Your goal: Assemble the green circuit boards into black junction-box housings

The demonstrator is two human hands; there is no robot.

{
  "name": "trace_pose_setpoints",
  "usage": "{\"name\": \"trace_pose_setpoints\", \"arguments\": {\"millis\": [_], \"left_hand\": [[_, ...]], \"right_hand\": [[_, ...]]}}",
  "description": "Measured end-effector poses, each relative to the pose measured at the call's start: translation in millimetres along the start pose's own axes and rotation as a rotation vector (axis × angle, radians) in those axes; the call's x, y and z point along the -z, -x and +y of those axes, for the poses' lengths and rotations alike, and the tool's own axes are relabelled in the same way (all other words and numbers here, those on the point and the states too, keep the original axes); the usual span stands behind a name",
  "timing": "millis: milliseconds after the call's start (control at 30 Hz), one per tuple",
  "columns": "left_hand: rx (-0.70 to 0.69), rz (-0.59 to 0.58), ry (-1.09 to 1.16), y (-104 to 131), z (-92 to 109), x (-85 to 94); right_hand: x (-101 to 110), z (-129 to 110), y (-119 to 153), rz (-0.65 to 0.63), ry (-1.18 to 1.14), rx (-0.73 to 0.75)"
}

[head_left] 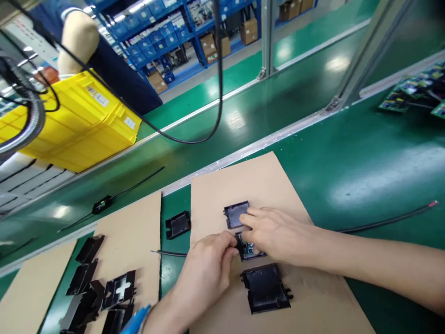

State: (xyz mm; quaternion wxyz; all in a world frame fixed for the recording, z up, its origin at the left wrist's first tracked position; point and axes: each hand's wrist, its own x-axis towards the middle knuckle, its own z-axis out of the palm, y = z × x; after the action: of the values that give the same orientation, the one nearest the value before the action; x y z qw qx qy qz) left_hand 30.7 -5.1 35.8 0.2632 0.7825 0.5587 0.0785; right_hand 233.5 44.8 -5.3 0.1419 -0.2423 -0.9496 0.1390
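A small black plastic case (241,255) with a green circuit board (248,248) in it lies on the cardboard sheet between my hands. My left hand (208,263) pinches at the case's left edge, thumb and forefinger together. From beneath that hand a black cable (170,253) runs out to the left. My right hand (278,234) reaches over the board and grips the case's right side, its fingers covering part of the board. Another black cable (389,222) with a red tip extends right from behind my right forearm. Empty black case halves lie above (237,214) and below (267,288).
Cardboard sheets (267,181) cover parts of the green bench (330,176). Several black case parts (120,290) lie at left, one more half (178,225) nearer. A wired black unit (102,204), hanging black cable (219,93), yellow crate (79,125), circuit boards (406,93) and a person (114,69) are beyond.
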Motion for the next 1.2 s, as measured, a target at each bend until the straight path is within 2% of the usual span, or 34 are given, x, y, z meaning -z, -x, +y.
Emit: {"name": "trace_pose_setpoints", "arguments": {"millis": [67, 133, 267, 367, 500, 567, 800, 900, 1100, 1200], "left_hand": [[-0.209, 0.234, -0.197, 6.2, -3.4, -10.6], [-0.318, 0.383, -0.263, 10.1, -12.1, -22.2], [-0.375, 0.492, -0.248, 15.3, -27.1, -40.0], [-0.422, 0.534, -0.254, 17.6, -26.8, -44.0], [-0.402, 0.547, -0.201, 16.3, -19.3, -40.2], [-0.393, 0.514, -0.186, 16.3, -18.3, -39.2], [-0.466, 0.451, -0.26, 24.2, -31.4, -50.7], [-0.452, 0.436, -0.245, 25.7, -36.4, -54.8], [-0.542, 0.448, -0.348, 28.2, -38.1, -49.7], [-0.454, 0.426, -0.185, 26.1, -35.9, -44.0]], "right_hand": [[2.1, 0.0, -1.3, 0.019, -0.014, 0.012], [4.0, 0.4, -2.3, 0.022, -0.031, 0.003], [5.9, 0.5, -2.2, 0.01, -0.064, -0.019], [5.2, -0.2, -1.1, 0.033, -0.056, -0.006], [3.2, 0.1, -1.2, 0.049, -0.053, -0.001], [3.2, 0.4, -2.0, 0.034, -0.055, -0.01], [4.7, 1.0, -2.3, -0.03, -0.095, -0.033], [2.6, 1.9, -1.2, -0.05, -0.109, -0.064], [8.6, 0.5, -3.1, -0.174, -0.11, -0.114], [13.8, -1.8, -5.6, -0.214, -0.101, -0.145]]}}
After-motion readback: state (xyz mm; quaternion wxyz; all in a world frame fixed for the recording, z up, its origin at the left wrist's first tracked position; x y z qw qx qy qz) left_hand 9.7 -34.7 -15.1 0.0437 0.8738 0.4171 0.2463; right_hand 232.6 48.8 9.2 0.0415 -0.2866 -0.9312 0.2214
